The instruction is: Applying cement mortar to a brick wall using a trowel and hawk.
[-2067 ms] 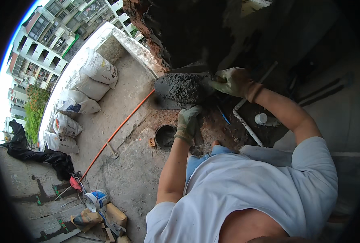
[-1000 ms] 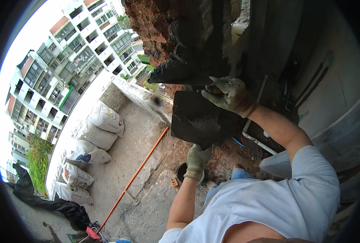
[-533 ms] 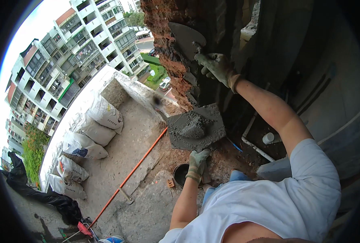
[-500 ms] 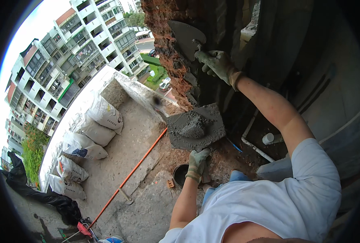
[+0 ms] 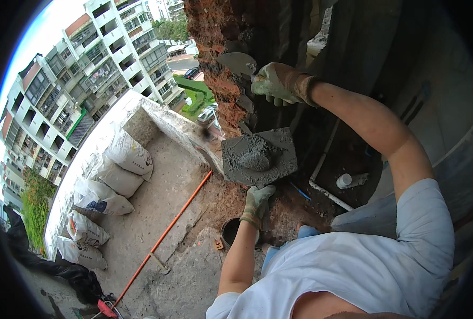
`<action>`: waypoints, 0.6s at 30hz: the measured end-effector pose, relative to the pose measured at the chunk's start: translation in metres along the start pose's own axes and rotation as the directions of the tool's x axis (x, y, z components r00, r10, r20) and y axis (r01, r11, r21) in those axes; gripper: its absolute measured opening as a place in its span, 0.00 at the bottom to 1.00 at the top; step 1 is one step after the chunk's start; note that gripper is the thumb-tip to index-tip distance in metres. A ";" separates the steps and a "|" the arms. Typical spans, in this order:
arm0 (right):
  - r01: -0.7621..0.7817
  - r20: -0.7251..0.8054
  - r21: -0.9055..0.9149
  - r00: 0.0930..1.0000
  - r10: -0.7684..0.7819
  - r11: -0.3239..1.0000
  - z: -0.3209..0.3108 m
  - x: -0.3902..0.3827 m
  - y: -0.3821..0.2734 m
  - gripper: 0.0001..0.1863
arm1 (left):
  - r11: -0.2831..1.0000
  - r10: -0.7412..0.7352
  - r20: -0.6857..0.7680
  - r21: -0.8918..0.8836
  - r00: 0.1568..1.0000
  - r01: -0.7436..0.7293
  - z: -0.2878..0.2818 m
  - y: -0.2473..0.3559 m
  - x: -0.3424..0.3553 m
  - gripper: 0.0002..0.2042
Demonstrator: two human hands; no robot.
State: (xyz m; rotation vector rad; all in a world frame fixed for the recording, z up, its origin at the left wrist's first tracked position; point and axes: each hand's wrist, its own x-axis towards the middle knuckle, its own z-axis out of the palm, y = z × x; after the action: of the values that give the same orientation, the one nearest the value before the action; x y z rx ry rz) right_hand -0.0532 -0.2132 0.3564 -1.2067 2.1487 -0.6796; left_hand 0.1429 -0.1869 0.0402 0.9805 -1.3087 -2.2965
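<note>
Both my hands wear pale green work gloves. My right hand [image 5: 280,84] is closed round the handle of a trowel [image 5: 237,64], whose rounded grey blade lies against the rough edge of a broken brick wall [image 5: 215,87]. Much of the handle is hidden in the glove. My left hand [image 5: 258,203] grips a square mortar board [image 5: 284,165] from its near side, below the trowel. On the board sits a mound of wet grey mortar [image 5: 255,154]. A dark round bucket [image 5: 230,232] stands on the ground beside my left wrist, partly covered by it.
Several white sacks [image 5: 120,175] line the low parapet [image 5: 172,119] on the left. An orange pole [image 5: 167,234] lies across the concrete floor. White pipes [image 5: 327,192] run along the ground at right. Black cloth [image 5: 61,268] hangs at lower left; apartment blocks rise beyond.
My right hand and the trowel have come down a little along the wall edge. The board in my left hand has tilted slightly, and the whole view has shifted a bit.
</note>
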 end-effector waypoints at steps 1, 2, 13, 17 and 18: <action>0.003 0.003 -0.006 1.000 -0.003 1.000 -0.006 -0.001 -0.004 0.15 | 1.000 0.003 -0.002 -0.006 1.000 -0.003 -0.003 -0.003 0.000 0.07; 0.040 -0.003 0.014 0.999 -0.040 0.999 -0.014 0.001 -0.006 0.15 | 1.000 -0.005 0.042 -0.012 0.999 0.005 -0.007 -0.005 -0.001 0.08; 0.207 -0.176 -0.190 0.955 -0.241 0.960 -0.039 0.037 -0.041 0.16 | 0.996 0.008 -0.032 -0.093 0.999 -0.011 -0.002 0.012 -0.007 0.07; 0.345 -0.338 -0.708 0.600 -0.725 0.616 -0.005 0.044 0.007 0.20 | 1.000 0.021 -0.026 0.007 0.999 -0.021 -0.015 0.014 0.011 0.08; 0.404 -0.334 -0.629 0.631 -0.700 0.664 0.011 0.038 0.025 0.22 | 1.000 0.024 -0.036 0.007 0.999 -0.024 -0.017 0.017 0.012 0.08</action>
State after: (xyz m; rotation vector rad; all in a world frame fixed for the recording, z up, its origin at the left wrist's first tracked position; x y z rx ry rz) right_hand -0.0766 -0.2359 0.3230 -2.3099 2.4952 -0.8389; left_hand 0.1452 -0.2135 0.0438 0.9985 -1.3074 -2.2476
